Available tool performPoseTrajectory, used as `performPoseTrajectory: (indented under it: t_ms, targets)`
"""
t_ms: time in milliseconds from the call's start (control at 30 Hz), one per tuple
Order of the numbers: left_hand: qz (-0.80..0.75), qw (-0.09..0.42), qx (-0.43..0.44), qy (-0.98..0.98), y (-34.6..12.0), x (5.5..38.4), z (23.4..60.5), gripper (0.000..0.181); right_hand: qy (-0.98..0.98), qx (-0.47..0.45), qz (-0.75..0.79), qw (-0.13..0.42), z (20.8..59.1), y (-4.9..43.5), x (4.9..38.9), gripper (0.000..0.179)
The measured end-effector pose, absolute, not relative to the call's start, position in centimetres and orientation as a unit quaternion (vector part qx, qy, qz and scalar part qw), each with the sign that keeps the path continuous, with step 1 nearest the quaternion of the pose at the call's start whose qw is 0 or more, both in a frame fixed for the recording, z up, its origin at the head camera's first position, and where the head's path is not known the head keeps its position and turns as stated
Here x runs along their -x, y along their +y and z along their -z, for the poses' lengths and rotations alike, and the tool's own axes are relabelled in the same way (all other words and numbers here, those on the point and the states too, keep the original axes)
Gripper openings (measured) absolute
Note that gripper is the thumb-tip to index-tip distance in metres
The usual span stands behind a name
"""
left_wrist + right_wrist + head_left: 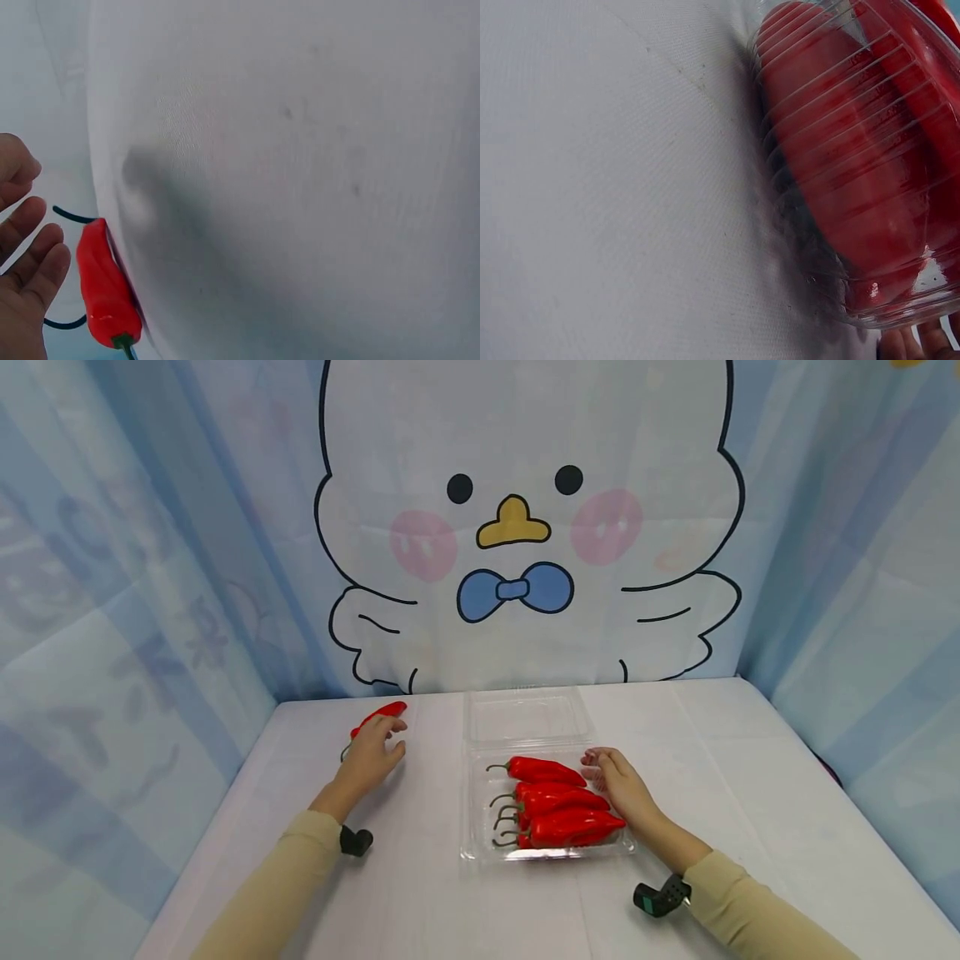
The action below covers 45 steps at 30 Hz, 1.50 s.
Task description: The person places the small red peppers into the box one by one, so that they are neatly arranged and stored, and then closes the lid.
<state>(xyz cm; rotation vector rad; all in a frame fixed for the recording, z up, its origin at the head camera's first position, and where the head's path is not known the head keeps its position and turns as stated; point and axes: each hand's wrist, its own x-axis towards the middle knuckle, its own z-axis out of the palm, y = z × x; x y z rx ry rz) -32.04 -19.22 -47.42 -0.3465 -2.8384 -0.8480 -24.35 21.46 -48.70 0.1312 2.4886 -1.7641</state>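
Note:
A single red chili pepper (387, 709) with a green stem lies at the table's far left. My left hand (372, 752) is over its near side, fingers loosely bent. In the left wrist view a gap shows between the fingers (46, 271) and the pepper (105, 285). Several red peppers (566, 810) lie in a clear plastic clamshell box (474, 810), stems to the left. Beside the box's right edge rests my right hand (624, 785), its fingers relaxed. In the right wrist view its fingertips (932, 339) show at the box's end; whether they touch it I cannot tell.
The box's hinged clear lid (525, 714) lies folded back toward the rear of the table. A white cloth (420, 893) covers the tabletop. Behind it hangs a curtain (525, 643) printed with a cartoon bird, and blue curtains stand at both sides.

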Motion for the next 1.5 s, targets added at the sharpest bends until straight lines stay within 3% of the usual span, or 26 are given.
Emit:
performPoseTrajectory:
  t_ms: [467, 867, 1500]
  targets:
    - [0.222, 0.106, 0.070, -0.967, -22.3, 34.5, 47.4, 0.030, 0.817, -0.039, 0.574, 0.045, 48.4, 21.5, 24.4, 0.041]
    - [0.204, 0.077, 0.024, -0.976, -23.4, 34.9, 47.9, 0.044, 0.811, -0.028, 0.583, 0.040, 48.5, 21.4, 24.6, 0.039]
    - [0.231, 0.075, -0.008, -0.970, -23.6, 34.9, 48.6, 0.044, 0.808, -0.033, 0.586, 0.044, 48.5, 21.5, 24.3, 0.039]
